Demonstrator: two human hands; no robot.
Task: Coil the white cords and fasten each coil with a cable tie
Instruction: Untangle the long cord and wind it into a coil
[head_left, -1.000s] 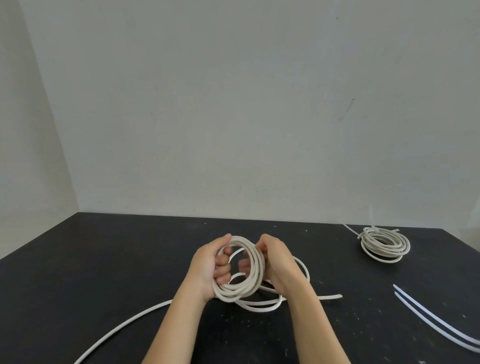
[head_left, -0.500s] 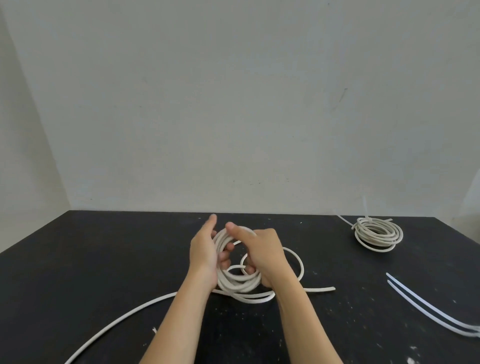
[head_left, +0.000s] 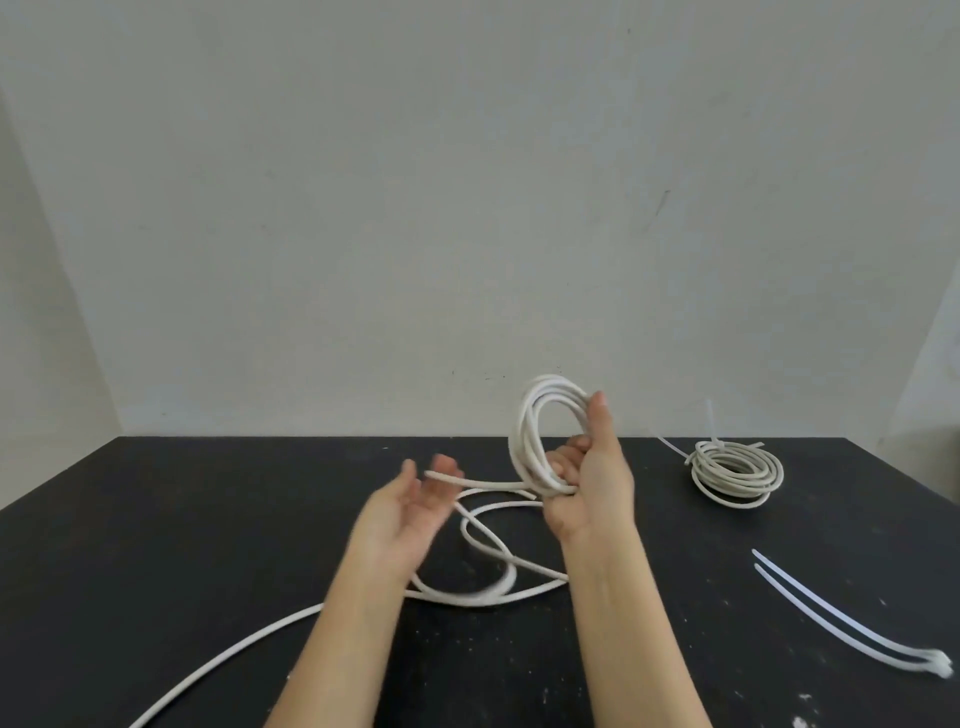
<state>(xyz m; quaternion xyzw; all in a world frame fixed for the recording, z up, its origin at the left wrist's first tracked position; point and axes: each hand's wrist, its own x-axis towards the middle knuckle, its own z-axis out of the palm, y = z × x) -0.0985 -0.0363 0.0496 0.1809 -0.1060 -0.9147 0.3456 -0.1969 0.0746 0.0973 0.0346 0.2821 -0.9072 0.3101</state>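
Note:
My right hand (head_left: 589, 488) grips a partly wound coil of white cord (head_left: 540, 431) and holds it upright above the black table (head_left: 156, 519). My left hand (head_left: 410, 506) is beside it to the left, palm up with fingers spread, holding nothing; a loose end of the cord crosses just past its fingertips. The rest of this cord (head_left: 467, 592) lies in loose loops on the table and trails off toward the lower left. At the back right sits a finished coil (head_left: 735, 473) with a cable tie sticking up from it.
Two loose white cable ties (head_left: 841, 621) lie side by side on the table at the right, near the front edge. A pale wall rises straight behind the table's far edge.
My right hand has lifted the coil up and to the right. My left hand has let go of it and pulled back to the left, fingers spread. More cord has dropped onto the table.

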